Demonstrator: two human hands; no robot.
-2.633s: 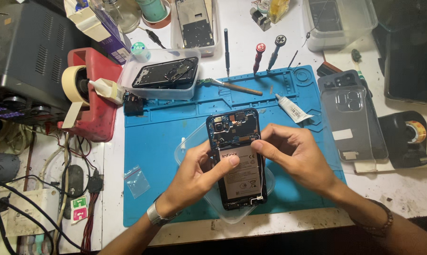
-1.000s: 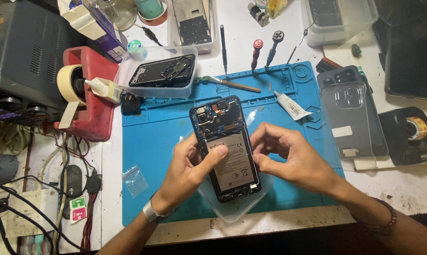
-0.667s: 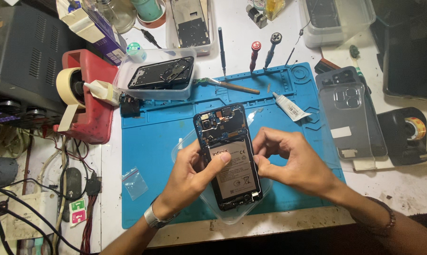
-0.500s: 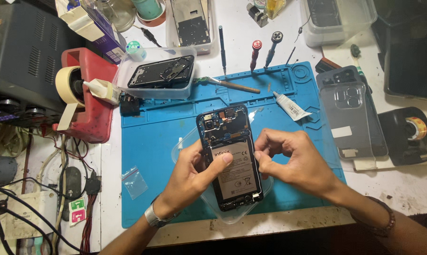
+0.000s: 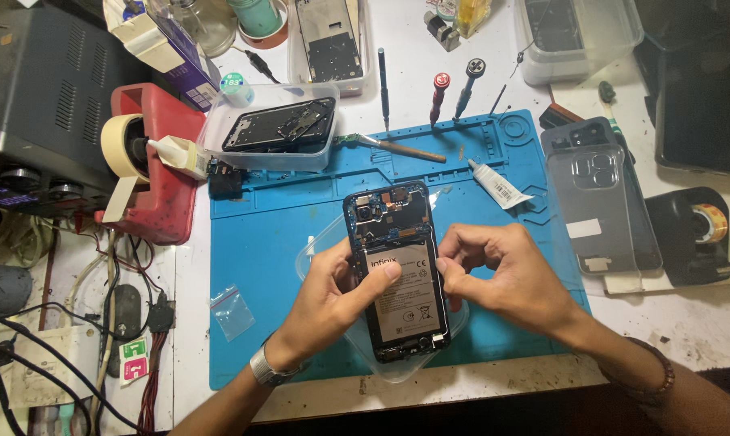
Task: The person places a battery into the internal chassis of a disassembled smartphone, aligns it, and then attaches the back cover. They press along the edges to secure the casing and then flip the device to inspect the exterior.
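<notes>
Opened phone (image 5: 397, 278), back cover off, battery and circuit board exposed, held face-down over a clear plastic lid (image 5: 320, 250) on the blue mat (image 5: 260, 242) of the worktop (image 5: 704, 323). Left hand (image 5: 329, 295) closed on the phone's left edge, thumb pressed flat on the battery label. Right hand (image 5: 502, 274) closed on the right edge, thumb and forefinger pinched together at the frame beside the battery; whether anything small sits in that pinch cannot be told. Above the grip: tweezers (image 5: 401, 148), three screwdrivers (image 5: 438, 95), a white glue tube (image 5: 494, 182). Right of the grip: a clear phone case (image 5: 599, 202). Left of the grip: a small plastic bag (image 5: 232, 311). Judged advisable: steady support underneath, light even thumb pressure on the battery, no bending of the frame, fingertips clear of the board.
</notes>
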